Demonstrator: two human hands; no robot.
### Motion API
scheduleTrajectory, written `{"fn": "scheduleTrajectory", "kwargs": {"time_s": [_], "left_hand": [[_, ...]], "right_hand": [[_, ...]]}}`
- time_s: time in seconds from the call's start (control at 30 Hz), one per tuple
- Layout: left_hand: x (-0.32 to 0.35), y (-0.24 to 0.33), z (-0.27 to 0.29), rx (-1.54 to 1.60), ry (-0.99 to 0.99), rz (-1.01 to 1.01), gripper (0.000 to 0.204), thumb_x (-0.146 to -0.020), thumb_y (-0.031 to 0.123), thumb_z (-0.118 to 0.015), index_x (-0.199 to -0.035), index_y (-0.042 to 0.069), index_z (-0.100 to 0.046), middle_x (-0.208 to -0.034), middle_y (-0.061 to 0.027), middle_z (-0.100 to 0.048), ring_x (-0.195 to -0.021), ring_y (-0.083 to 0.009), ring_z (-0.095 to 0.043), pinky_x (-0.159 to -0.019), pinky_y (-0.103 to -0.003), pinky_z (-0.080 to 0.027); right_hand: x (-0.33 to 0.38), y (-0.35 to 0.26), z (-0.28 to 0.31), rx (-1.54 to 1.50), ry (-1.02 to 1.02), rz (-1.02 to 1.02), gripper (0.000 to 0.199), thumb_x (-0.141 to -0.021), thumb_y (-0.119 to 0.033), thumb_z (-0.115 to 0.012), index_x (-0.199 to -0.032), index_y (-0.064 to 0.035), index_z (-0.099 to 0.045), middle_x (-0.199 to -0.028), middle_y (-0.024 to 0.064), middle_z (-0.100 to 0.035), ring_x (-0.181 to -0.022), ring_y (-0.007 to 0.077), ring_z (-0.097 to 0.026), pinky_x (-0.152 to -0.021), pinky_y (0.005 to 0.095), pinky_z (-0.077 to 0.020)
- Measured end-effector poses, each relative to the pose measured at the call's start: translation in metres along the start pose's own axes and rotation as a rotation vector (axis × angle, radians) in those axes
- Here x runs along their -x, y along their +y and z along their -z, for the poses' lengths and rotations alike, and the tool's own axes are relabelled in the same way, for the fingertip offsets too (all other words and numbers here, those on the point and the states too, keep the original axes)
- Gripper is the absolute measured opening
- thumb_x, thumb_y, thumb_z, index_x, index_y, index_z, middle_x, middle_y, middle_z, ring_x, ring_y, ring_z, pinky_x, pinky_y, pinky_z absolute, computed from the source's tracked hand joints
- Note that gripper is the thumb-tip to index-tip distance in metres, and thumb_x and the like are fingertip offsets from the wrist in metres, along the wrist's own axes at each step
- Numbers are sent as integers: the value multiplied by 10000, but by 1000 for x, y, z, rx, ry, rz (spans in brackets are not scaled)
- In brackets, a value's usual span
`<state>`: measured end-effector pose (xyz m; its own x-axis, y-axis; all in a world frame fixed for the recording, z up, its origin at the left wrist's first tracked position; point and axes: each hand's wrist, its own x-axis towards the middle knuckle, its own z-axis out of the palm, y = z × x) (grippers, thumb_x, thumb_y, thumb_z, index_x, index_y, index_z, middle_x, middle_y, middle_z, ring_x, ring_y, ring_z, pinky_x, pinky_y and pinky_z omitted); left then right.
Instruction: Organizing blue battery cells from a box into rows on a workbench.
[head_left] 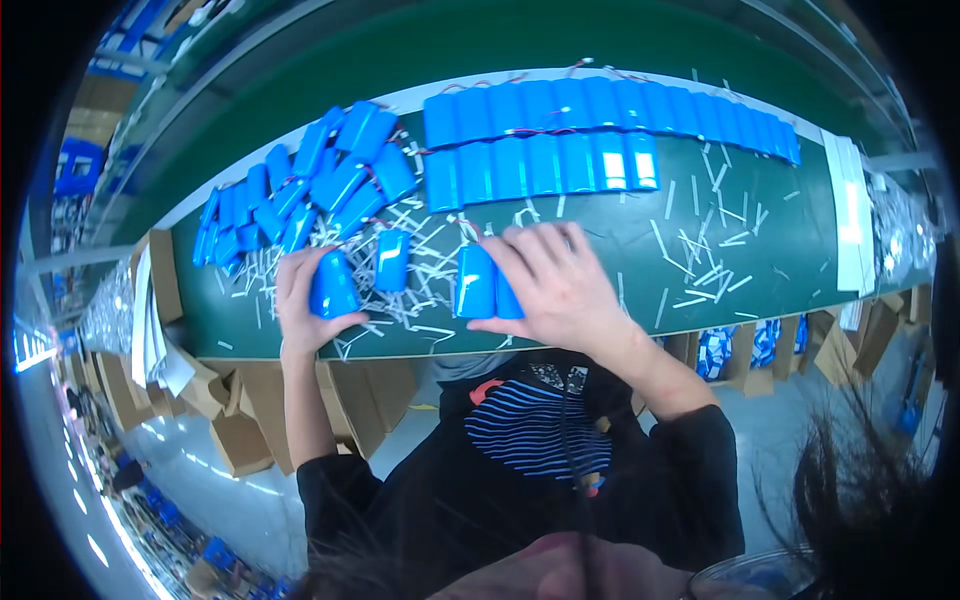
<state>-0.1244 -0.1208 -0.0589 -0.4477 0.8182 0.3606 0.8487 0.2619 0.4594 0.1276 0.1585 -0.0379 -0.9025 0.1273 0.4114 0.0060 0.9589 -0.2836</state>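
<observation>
My left hand (305,295) is closed around a blue battery pack (336,286) near the front edge of the green bench (740,270). Fingers over the top and thumb at the lower edge, my right hand (550,285) grips a blue battery pack (474,282). A second blue pack lies against that one, partly hidden under the same hand. Between my hands rests a loose battery pack (391,262), touched by neither. Thin wires come off the packs' far ends.
Farther left lies a jumbled heap of blue packs (345,180). Two rows of packs (540,165) line the back. White strips (700,260) litter the bench. Cardboard boxes (245,440) stand below the front edge, and some at right (760,350) hold blue-and-white items.
</observation>
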Motion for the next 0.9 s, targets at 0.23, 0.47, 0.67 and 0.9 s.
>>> {"fn": "scheduleTrajectory", "kwargs": {"time_s": [0.23,0.47,0.67,0.9], "left_hand": [[-25,34,4,-82,155,11,1076,-635,785,-875,-1345,2,-675,-1299,-164,-693,-1135,-345,-623,-1041,-486,-490],[-106,113,-45,-20,105,-258,1012,-534,635,-1005,-1316,57,-725,-1179,-98,-699,-1054,-305,-637,-995,-471,-518],[-132,138,-69,27,54,-324,1002,-507,588,-1031,-1308,66,-733,-1159,-78,-704,-1037,-288,-643,-990,-455,-527],[-151,149,-94,63,-4,-364,955,-549,585,-1028,-1297,67,-738,-1130,-72,-697,-1020,-272,-644,-967,-433,-534]], "right_hand": [[51,148,97,170,60,-181,895,-780,-583,-886,-1469,-86,-606,-1321,133,-592,-1159,327,-592,-1033,456,-487],[38,218,81,355,-100,6,796,-882,-595,-813,-1477,-110,-606,-1343,114,-578,-1211,327,-567,-1093,453,-454],[37,211,75,323,-53,-83,769,-945,-626,-732,-1507,-123,-588,-1387,119,-558,-1285,334,-525,-1154,495,-396],[27,225,77,312,34,14,622,-1005,-617,-632,-1373,-116,-616,-1416,140,-541,-1314,364,-493,-1176,529,-332]]}}
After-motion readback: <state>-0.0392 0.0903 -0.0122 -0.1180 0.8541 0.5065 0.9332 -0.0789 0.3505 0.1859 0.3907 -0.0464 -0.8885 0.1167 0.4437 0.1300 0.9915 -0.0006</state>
